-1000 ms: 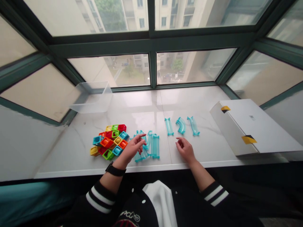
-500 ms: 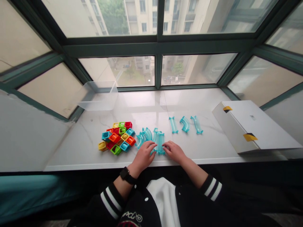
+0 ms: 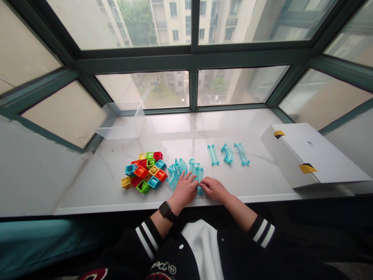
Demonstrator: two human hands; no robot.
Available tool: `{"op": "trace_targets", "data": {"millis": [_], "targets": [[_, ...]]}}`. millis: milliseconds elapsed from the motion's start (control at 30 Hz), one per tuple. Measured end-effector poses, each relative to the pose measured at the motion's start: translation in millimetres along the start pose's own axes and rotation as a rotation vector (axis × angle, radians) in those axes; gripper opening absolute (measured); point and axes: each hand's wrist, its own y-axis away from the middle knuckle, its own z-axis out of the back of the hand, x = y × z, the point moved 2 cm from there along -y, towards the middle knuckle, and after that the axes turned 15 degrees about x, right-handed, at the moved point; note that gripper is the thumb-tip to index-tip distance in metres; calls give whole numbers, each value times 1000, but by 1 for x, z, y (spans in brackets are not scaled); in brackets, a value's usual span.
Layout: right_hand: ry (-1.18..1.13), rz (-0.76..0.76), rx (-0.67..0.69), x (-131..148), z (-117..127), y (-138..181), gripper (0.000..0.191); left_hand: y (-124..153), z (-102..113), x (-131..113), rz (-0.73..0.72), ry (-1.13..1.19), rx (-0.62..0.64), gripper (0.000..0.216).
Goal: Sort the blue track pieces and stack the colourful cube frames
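My left hand [image 3: 185,190] lies over a cluster of clear blue plastic track pieces [image 3: 193,166], palm down with its fingers stretched out and slightly spread. It hides part of the pieces below. At the right side of this cluster, my right hand [image 3: 215,189] has its fingertips closed at the edge of a straight clear blue track piece [image 3: 199,173]. Curved clear blue track pieces [image 3: 176,171] lie just left of my left hand. Farther right sit a straight track piece [image 3: 213,154], a curved one [image 3: 227,153] and a slightly bent one [image 3: 242,154], apart from each other.
Left of the track pieces is a pile of red, yellow, green, orange and blue hollow blocks [image 3: 145,171]. A clear plastic bin [image 3: 125,128] stands at the back left by the window. On the right is a white box [image 3: 314,155] with yellow-black tabs. The white sill's front edge [image 3: 116,208] runs before me.
My left hand has shifted right and forward, and its fingers now reach flat over the track pieces. My right hand stays at nearly the same spot, its fingertips closer together.
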Motion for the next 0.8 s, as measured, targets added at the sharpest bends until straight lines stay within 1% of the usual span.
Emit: {"op": "trace_targets", "data": {"millis": [133,333,467,533,633,800], "targets": [[7,-1,8,-2,1,0,24,0,1,1,18,10,-32,12],[-4,-31,-25,-9,5,5,18,2,7,4,61,84,-68,7],[-23,-33,-55,-14,11,10,11,3,8,4,85,85,-75,8],[-36,-21,-85,-16,15,13,8,3,8,4,83,70,-73,8],[-66,8,-158,-14,21,17,9,2,6,3,79,38,-71,9],[-132,69,-252,-1,31,19,8,2,0,3,98,-4,-64,10]]}}
